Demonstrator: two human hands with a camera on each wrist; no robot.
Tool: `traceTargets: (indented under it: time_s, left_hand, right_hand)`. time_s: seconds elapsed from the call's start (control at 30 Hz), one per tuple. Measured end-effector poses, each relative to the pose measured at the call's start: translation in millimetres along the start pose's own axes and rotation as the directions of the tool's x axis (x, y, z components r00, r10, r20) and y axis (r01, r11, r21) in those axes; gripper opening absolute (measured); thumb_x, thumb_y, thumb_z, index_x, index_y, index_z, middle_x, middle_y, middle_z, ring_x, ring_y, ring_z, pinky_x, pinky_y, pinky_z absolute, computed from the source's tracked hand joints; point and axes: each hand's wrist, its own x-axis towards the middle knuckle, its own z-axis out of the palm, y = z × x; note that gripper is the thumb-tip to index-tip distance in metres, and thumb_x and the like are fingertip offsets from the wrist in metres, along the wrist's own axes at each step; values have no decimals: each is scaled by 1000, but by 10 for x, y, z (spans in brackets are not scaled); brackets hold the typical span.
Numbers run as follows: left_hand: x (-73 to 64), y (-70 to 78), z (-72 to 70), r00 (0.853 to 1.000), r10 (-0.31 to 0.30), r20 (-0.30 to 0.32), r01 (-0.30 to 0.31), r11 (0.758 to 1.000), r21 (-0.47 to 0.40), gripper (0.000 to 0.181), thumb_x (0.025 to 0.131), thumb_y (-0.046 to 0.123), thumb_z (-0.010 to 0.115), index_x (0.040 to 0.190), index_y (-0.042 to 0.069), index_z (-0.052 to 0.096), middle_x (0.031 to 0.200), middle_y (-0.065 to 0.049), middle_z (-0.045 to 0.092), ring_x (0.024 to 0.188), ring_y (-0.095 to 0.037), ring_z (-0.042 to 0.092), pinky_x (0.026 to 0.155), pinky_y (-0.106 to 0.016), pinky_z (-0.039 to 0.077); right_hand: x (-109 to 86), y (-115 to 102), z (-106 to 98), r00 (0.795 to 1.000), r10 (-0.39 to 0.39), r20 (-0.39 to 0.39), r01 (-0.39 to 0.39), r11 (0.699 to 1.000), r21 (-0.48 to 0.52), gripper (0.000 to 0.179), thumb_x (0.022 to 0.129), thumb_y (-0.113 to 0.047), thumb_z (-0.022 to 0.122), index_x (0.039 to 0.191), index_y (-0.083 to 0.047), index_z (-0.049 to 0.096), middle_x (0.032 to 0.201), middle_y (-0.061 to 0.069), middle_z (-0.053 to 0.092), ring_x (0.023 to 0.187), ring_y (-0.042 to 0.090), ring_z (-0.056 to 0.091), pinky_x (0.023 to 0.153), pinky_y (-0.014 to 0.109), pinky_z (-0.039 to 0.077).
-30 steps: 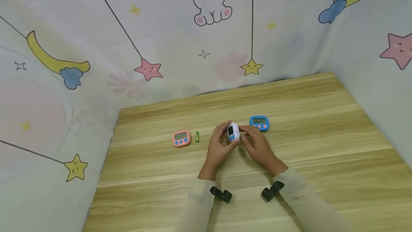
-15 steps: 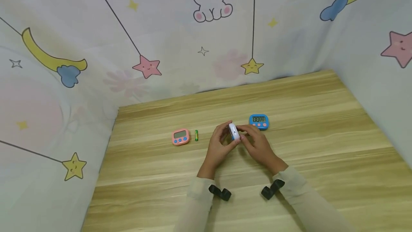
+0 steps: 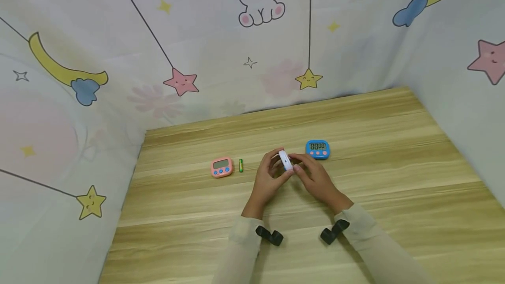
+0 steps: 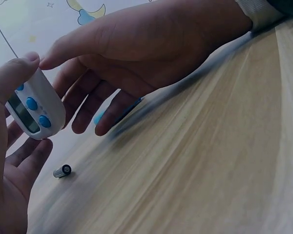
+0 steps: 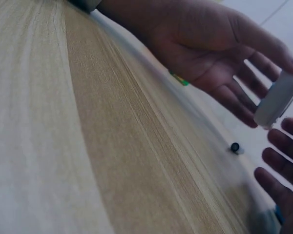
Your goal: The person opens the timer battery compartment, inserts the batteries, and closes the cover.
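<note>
My left hand [image 3: 269,179] grips a small white digital timer [image 3: 286,161] between thumb and fingers, and the timer stands edge-on to the head view. Its screen and blue buttons face my left palm in the left wrist view. My right hand [image 3: 317,181] is at the timer's back, the thumb tip touching its edge. The other right fingers [image 5: 279,161] stretch loosely beside it in the right wrist view. A dark-ended battery [image 4: 62,171] on the table appears in both wrist views; the hands hide it from the head view.
Left of the hands, a pink timer [image 3: 222,167] with a dull screen lies beside a green battery [image 3: 241,165]. A blue timer [image 3: 317,149] reading 00:00 lies just beyond the right hand. Patterned cloth walls [image 3: 221,47] border the wooden table [image 3: 189,214].
The white timer has been turned in the left hand: its screen and buttons faced the head camera, and now its narrow white edge does. Both hands stay nearly in place.
</note>
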Motion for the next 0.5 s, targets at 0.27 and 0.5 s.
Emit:
traceTargets:
  time_s: [0.27,0.5]
  left_hand:
    - [-3,-21,0,1000,18,-2,-18,998,-60,62,86,2,73,139,-1,42,142,-21,40,132,-48,38,103,-49,41]
    - [-10,-26,-12,1000,-16,25,18,998,-67,60,89,6,71,141,0,40,143,-29,37,132,-39,43,104,-48,40]
  right_hand:
    - [5,-20,-1,998,0,58,-2,999,36,38,104,-17,48,141,-9,48,127,6,57,112,22,58,92,39,51]
    - [-4,-34,1,998,16,65,-19,999,51,40,102,-15,51,142,-9,47,126,6,57,112,21,58,92,39,51]
